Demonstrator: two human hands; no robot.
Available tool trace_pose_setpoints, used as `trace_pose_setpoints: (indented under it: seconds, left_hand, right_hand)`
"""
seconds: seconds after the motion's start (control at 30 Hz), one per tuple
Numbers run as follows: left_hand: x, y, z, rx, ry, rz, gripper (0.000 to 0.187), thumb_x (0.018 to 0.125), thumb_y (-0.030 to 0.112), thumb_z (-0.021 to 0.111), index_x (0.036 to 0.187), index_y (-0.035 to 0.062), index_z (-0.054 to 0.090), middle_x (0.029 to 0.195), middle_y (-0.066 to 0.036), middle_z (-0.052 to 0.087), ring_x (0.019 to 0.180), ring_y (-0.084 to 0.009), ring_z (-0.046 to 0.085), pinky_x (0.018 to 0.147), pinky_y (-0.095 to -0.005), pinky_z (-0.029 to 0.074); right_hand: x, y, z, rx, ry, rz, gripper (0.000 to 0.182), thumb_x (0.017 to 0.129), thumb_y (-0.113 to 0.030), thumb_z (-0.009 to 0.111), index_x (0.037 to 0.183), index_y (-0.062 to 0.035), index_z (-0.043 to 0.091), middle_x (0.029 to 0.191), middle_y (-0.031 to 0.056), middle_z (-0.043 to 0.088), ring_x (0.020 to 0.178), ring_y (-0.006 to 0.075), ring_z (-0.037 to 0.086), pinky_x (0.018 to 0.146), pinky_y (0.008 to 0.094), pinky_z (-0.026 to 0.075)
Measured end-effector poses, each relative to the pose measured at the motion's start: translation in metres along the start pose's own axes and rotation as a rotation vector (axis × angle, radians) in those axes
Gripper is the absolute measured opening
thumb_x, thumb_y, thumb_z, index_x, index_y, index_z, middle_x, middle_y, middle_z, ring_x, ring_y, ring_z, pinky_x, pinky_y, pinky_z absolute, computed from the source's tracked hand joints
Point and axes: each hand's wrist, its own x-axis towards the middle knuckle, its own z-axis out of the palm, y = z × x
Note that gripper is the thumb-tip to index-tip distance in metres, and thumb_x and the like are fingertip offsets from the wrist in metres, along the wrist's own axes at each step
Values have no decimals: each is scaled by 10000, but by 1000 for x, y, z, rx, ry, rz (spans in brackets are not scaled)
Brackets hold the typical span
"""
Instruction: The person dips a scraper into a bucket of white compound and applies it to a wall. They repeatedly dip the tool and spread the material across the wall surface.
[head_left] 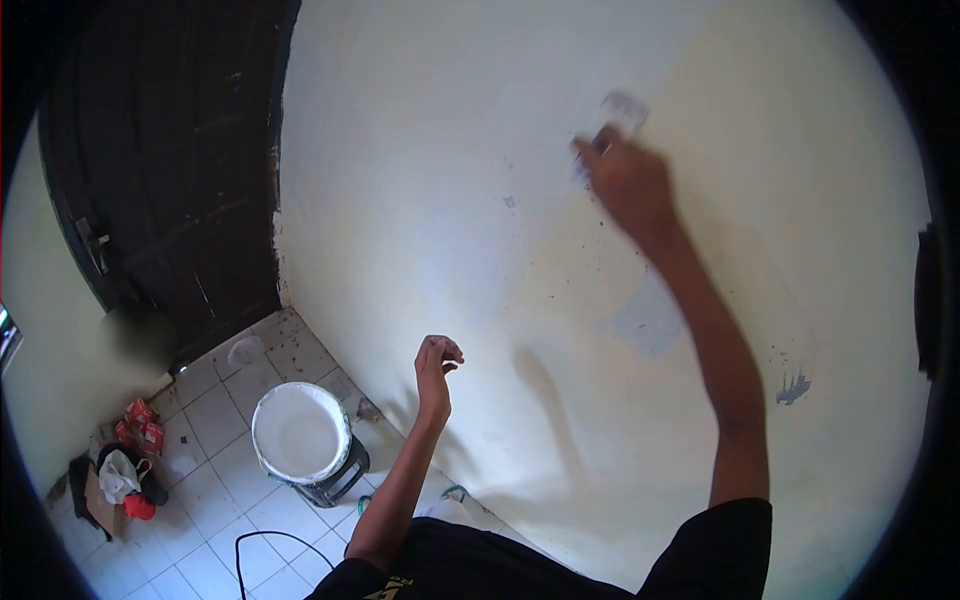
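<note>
My right hand (pixel 630 185) is raised against the pale wall (pixel 430 150) at the upper right, its fingers wrapped round the handle of a paint brush (pixel 625 112). The brush is blurred, and its head lies against or very near the wall. Lower down, my left hand (pixel 437 358) hangs in front of the wall with its fingers loosely curled and a little apart, holding nothing. Grey-blue patches (pixel 648 318) and small chipped spots mark the wall below the right hand.
A white bucket (pixel 300 432) of white paint rests on a dark stool (pixel 342 480) on the tiled floor. A dark door (pixel 170 150) stands at the left. Red packets (pixel 142 425) and a bag (pixel 120 475) lie by the left wall. A black cable (pixel 262 535) crosses the tiles.
</note>
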Motion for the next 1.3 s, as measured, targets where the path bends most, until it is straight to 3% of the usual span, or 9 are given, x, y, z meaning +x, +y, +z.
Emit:
trace_pose_setpoints:
  seconds: [0.23,0.3,0.47,0.57,0.73,0.8,1.0,1.17,1.3]
  left_hand:
    - [0,7,2,6,11,44,171,940,221,425,841,121,523,759,-3,585,722,-108,567,697,-281,396]
    - [2,6,0,20,11,33,169,938,221,427,839,123,522,758,-3,585,721,-108,566,699,-283,395]
    - [7,-3,-6,21,10,10,181,938,251,430,852,117,515,772,-14,586,724,-123,565,697,-300,400]
    - [5,-3,-6,14,6,13,173,938,229,425,830,126,515,766,-2,594,723,-106,566,693,-284,395]
    - [6,-3,-5,24,-10,3,169,937,228,427,830,129,513,772,1,592,723,-102,568,689,-279,396]
    - [8,-4,-4,23,2,-19,167,934,227,428,833,128,516,768,3,593,720,-101,570,690,-278,398]
    - [7,-1,-3,23,-14,7,174,935,236,431,837,124,521,764,-2,594,720,-103,571,686,-277,402]
    - [10,-9,-9,42,-26,3,185,940,260,441,845,122,518,768,-13,589,723,-119,573,688,-294,409]
    - [13,-12,-10,43,-30,11,202,946,293,455,856,123,516,775,-21,584,729,-133,575,686,-307,413]
  right_hand:
    - [-125,-155,67,359,-232,-232,95,788,-109,603,853,-52,564,802,171,561,749,304,642,456,323,544]
    - [-110,-137,50,503,-387,-102,125,800,-158,608,905,-90,612,817,142,585,745,289,643,515,373,544]
    - [-12,-2,9,691,-104,256,125,848,-180,653,847,-56,632,782,130,634,690,310,628,637,385,501]
    - [31,54,-34,260,122,146,131,816,-149,626,941,-116,647,786,105,602,681,307,616,632,405,512]
    - [10,13,-29,-99,13,113,133,892,-179,606,997,-136,677,885,72,639,662,208,643,542,339,518]
    - [-21,-36,1,37,-293,26,186,915,-185,552,1045,-150,681,880,107,624,655,224,639,512,354,507]
    - [-52,-79,9,490,-444,-69,121,818,-140,601,927,-116,648,802,108,584,720,279,634,637,421,521]
    - [28,49,-39,489,-153,253,94,812,-144,661,843,-71,612,743,136,605,678,326,601,639,389,474]
    - [51,80,-84,78,119,164,86,813,-113,644,896,-94,635,815,121,624,676,295,620,619,371,498]
